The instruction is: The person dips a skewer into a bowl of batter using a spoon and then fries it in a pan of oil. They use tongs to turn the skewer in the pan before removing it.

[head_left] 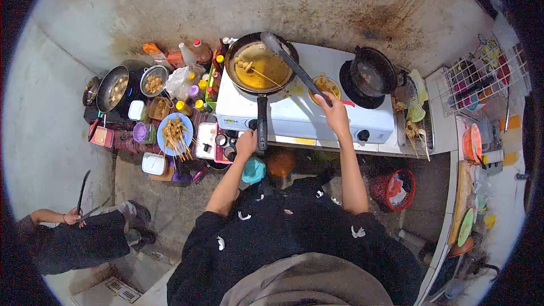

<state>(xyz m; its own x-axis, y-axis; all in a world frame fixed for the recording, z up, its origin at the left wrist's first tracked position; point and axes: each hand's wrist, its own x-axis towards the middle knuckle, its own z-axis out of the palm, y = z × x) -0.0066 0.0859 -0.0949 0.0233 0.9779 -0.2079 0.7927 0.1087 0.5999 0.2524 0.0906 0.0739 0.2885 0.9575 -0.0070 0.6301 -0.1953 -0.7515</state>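
Observation:
My left hand (pixel 246 143) is at the front of the white gas stove (pixel 306 116), its fingers closed on the left control knob (pixel 251 125), just left of the frying pan's handle (pixel 262 122). My right hand (pixel 335 114) grips the end of a long black spatula (pixel 294 67). The spatula slants up and left, its blade over the far rim of the frying pan (pixel 229 73). In the pan's yellow oil or egg lies a skewer of round pieces (pixel 245 66). A bowl with yellow liquid (pixel 327 84) stands right of the pan, partly behind the spatula.
A dark pot (pixel 371 72) sits on the right burner. Leftward are a blue plate of skewers (pixel 175 134), bottles (pixel 202 51), a strainer (pixel 154 80) and another pan (pixel 112 88). A red basket (pixel 392 190) stands below right. Another person (pixel 85 238) is at lower left.

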